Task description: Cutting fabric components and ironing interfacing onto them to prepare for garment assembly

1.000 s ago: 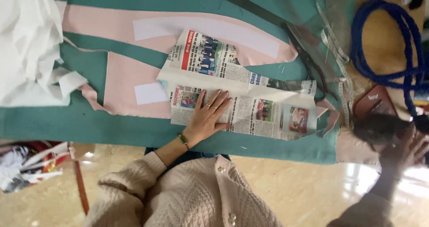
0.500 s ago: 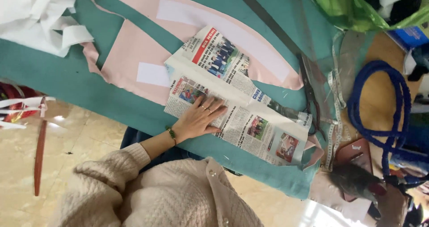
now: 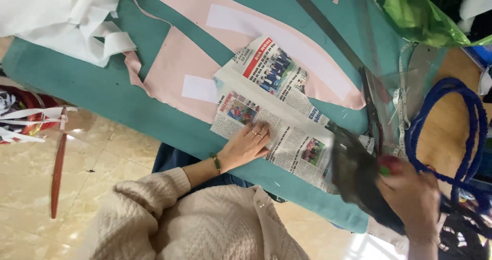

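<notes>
My left hand [image 3: 248,144], with rings and a green bead bracelet, lies flat on a folded newspaper [image 3: 266,80]. The newspaper rests over pink fabric pieces [image 3: 169,65] on a teal-covered table [image 3: 77,80]. My right hand [image 3: 412,198] is at the lower right, closed around a dark, blurred, iron-like object [image 3: 356,175] with a red and green part by my fingers. That object hovers over the newspaper's right end. White rectangular patches [image 3: 200,88] lie on the pink fabric.
Scissors [image 3: 371,106] and a measuring tape [image 3: 402,86] lie right of the newspaper. A blue cord [image 3: 461,127] loops at the right edge, under a green plastic bag [image 3: 415,9]. White fabric scraps [image 3: 56,19] pile at top left. A wooden stick [image 3: 57,173] lies on the floor.
My right hand has brought the dark object from the far right onto the newspaper's right end. My left hand stays flat on the paper. The view has tilted and shifted.
</notes>
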